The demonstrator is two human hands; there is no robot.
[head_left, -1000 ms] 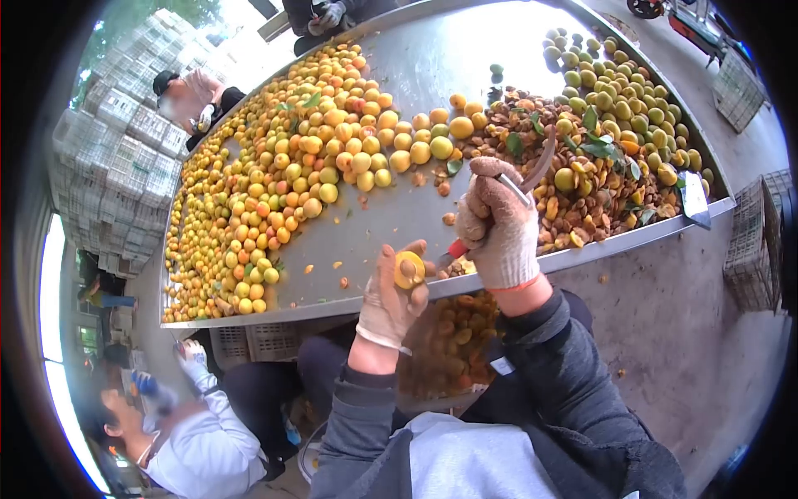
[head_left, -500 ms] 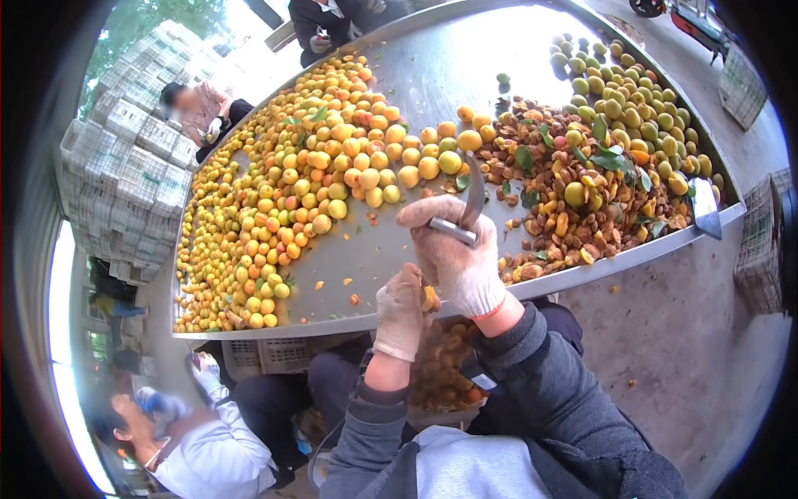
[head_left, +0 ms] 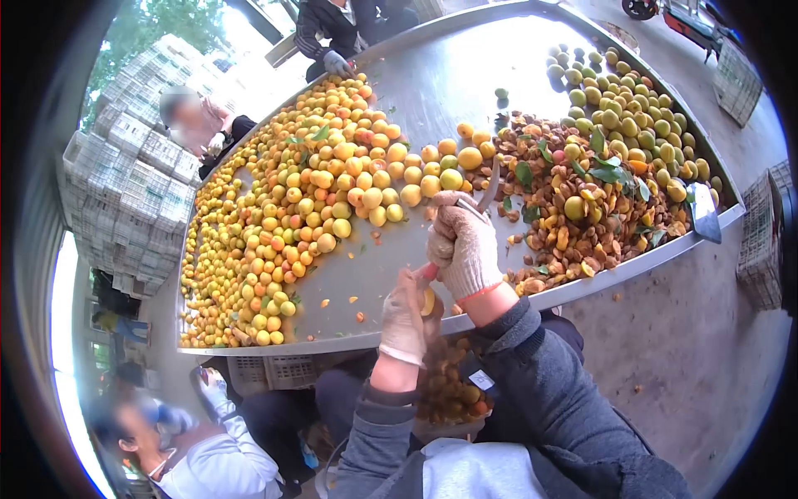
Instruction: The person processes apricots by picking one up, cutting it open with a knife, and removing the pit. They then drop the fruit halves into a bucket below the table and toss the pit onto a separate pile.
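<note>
A: Clock face centred on the gloved hands. What's held?

B: Right hand (head_left: 465, 246): fingers closed round a knife (head_left: 491, 185), curved blade rising toward one o'clock. Red end (head_left: 428, 272) below the fist, close to the left fingertips.

A: Left hand (head_left: 402, 323)?

B: Curled on a piece of yellow fruit (head_left: 428, 301), near side of the metal table (head_left: 349, 274). Blur there; exact finger placing, can't tell. Tub of fruit (head_left: 450, 384) at six.

A: Surroundings?

B: Whole fruit (head_left: 307, 200) at ten to eleven. Brown scraps (head_left: 582, 212) at two, greener fruit (head_left: 636, 125) beyond. Broad flat blade (head_left: 705, 214) over the table's edge, toward two to three. Co-worker's gloved hand (head_left: 338, 64) at eleven, by the far fruit.

A: Risks?

B: Red end first. If it's pointed or edged—can't tell—a slip on wet flesh could drive it into the left fingers, hands being this close. Hard squeeze: the piece may squash or shoot out, perhaps into the tub. Curved blade stands bare above the fist; a careless wrist turn could nick a glove or nearby fruit.

A: And that flat blade?

B: Overhangs the edge—a bump from the right elbow might tip it off.
</note>
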